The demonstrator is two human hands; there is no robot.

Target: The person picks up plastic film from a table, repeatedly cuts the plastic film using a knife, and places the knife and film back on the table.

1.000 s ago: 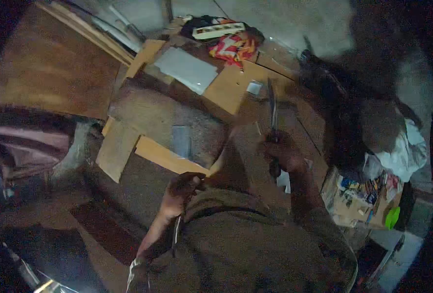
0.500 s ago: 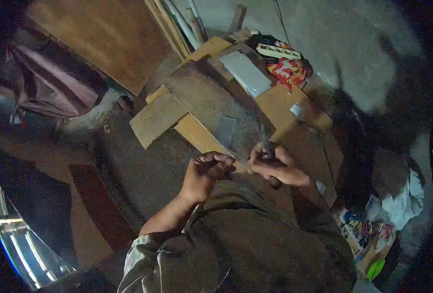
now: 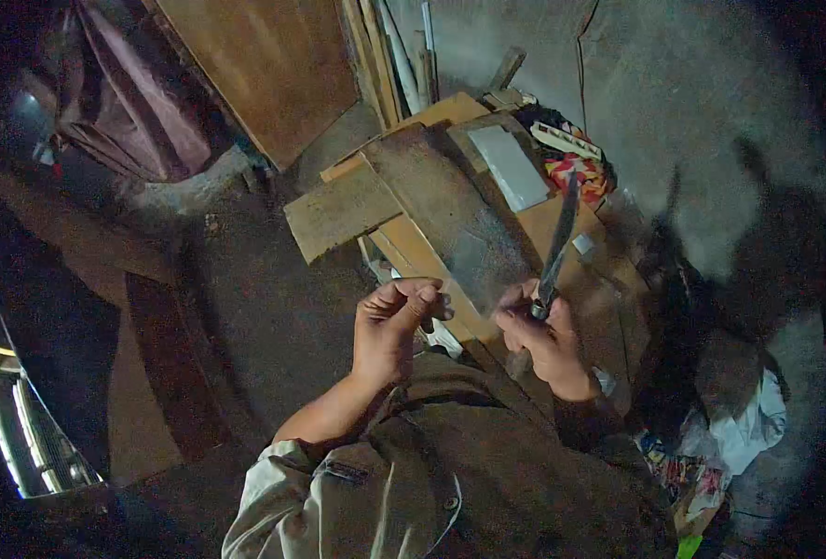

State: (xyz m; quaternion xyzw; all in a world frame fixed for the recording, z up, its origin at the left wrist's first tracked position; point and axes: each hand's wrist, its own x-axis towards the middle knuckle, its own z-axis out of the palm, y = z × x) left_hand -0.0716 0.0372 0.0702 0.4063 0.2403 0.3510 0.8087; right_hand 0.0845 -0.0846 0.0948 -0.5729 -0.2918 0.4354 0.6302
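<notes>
My right hand [image 3: 545, 340] is closed round the handle of a knife [image 3: 562, 238], whose long dark blade points up and away from me. To its left, my left hand [image 3: 396, 321] has its fingers curled and the thumb pressed to them. Whatever it may pinch is too small or hidden to make out. Both hands are above the near end of a worn board [image 3: 431, 186] with a bluish-grey smear on its surface. The knife blade is clear of the left hand.
A smaller plank [image 3: 343, 212] juts out left of the board. Beyond lie a pale flat panel [image 3: 509, 168], a power strip [image 3: 566, 140] and a red-yellow cloth [image 3: 580, 175]. Brown wood panelling [image 3: 268, 70] leans at the back left. White plastic bags [image 3: 748, 429] sit at the right.
The knife was blurred and low in my right hand; its blade now stands out clearly, pointing upward. My hands have moved slightly apart. The view has shifted, so the board appears farther right.
</notes>
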